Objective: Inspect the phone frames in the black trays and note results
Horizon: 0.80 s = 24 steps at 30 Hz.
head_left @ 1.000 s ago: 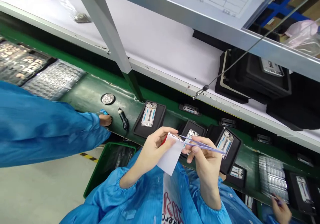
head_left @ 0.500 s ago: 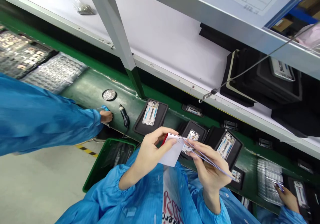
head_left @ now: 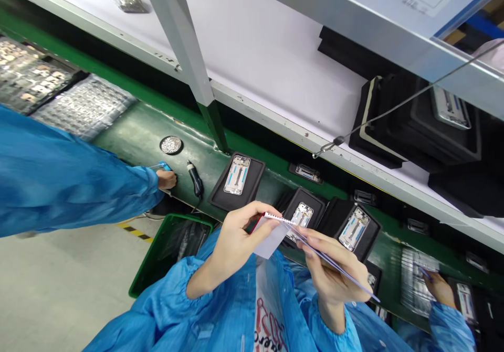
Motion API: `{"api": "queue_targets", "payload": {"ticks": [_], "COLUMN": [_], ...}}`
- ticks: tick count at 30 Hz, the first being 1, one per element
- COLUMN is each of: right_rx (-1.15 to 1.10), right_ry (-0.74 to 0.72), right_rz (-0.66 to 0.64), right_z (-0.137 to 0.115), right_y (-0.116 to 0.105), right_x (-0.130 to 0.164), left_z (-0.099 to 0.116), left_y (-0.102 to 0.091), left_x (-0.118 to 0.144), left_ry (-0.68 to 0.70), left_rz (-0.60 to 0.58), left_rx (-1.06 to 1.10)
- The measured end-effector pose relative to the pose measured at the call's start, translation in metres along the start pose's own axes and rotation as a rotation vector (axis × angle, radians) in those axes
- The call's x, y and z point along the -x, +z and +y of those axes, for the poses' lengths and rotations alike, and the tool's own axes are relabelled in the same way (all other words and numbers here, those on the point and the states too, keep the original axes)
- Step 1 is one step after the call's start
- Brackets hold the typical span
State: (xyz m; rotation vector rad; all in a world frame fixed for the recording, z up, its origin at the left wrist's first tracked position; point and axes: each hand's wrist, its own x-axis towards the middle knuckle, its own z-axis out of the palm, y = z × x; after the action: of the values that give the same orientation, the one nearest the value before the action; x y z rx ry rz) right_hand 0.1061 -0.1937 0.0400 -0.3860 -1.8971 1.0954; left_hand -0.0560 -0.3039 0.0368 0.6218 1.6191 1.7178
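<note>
My left hand (head_left: 240, 236) pinches one side of a small spiral notepad (head_left: 271, 241) with a red cover edge. Thumb and fingers of my right hand (head_left: 334, 265) are closed on its other leaves, which show nearly edge-on as a thin bluish line. The pad is spread apart at its wire binding, in front of my blue smock. Just past my hands, a phone frame (head_left: 301, 218) lies on a black tray, partly covered by the pad and my fingers. Another phone frame (head_left: 237, 174) rests on a black tray (head_left: 220, 197) to the left, and one more (head_left: 355, 228) to the right.
On the green bench lie an electric screwdriver (head_left: 195, 179) and a round dish of small metal parts (head_left: 171, 145). A green bin (head_left: 137, 268) stands below. Co-workers' hands are at left (head_left: 166, 179) and right (head_left: 440, 289). A cable hook (head_left: 325, 150) hangs above the bench.
The notepad's leaves have tilted, so the left side shows less of its face. My right hand has shifted slightly down. The co-worker's hand at right has moved left and up.
</note>
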Motion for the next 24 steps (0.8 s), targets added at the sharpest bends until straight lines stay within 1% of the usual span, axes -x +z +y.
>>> {"api": "queue_targets", "payload": {"ticks": [4, 5, 7, 8, 10, 11, 15, 17, 18, 20, 21, 22, 24], "right_rx": [0.007, 0.014, 0.022, 0.021, 0.015, 0.01, -0.022, -0.035, -0.04, -0.042, -0.042, -0.041, -0.04], "right_ry": [-0.002, 0.021, 0.122, 0.182, 0.27, 0.285, 0.28, 0.271, 0.267, 0.262, 0.261, 0.26, 0.255], "right_rz": [0.011, 0.015, 0.01, 0.003, -0.014, -0.02, -0.016, -0.013, -0.014, -0.019, -0.022, -0.026, -0.033], "right_z": [0.0, 0.002, 0.004, 0.005, 0.006, 0.006, 0.004, 0.003, 0.003, 0.004, 0.004, 0.004, 0.006], "right_y": [0.003, 0.002, -0.007, -0.015, -0.039, -0.055, -0.124, -0.148, -0.155, -0.16, -0.156, -0.149, -0.124], "right_x": [0.003, 0.005, 0.006, 0.006, -0.001, -0.006, -0.037, -0.048, -0.05, -0.049, -0.046, -0.042, -0.031], "left_z": [-0.001, -0.001, 0.0, 0.0, 0.001, 0.002, 0.003, 0.002, 0.002, 0.002, 0.001, 0.001, 0.0], "left_y": [0.0, -0.001, 0.0, 0.0, 0.0, 0.001, 0.001, 0.0, 0.0, -0.001, -0.002, -0.003, -0.004], "left_x": [0.0, 0.0, 0.0, 0.0, 0.0, 0.0, -0.001, -0.001, -0.002, -0.002, -0.002, -0.003, -0.003], "left_ry": [-0.013, -0.017, -0.022, -0.023, -0.02, -0.018, -0.015, -0.021, -0.024, -0.029, -0.028, -0.027, -0.024], "left_rz": [-0.017, -0.02, -0.017, -0.014, -0.006, -0.002, 0.005, 0.003, 0.003, 0.004, 0.006, 0.007, 0.012], "left_rx": [-0.011, -0.014, -0.012, -0.009, -0.002, 0.001, 0.0, -0.006, -0.012, -0.028, -0.036, -0.043, -0.049]}}
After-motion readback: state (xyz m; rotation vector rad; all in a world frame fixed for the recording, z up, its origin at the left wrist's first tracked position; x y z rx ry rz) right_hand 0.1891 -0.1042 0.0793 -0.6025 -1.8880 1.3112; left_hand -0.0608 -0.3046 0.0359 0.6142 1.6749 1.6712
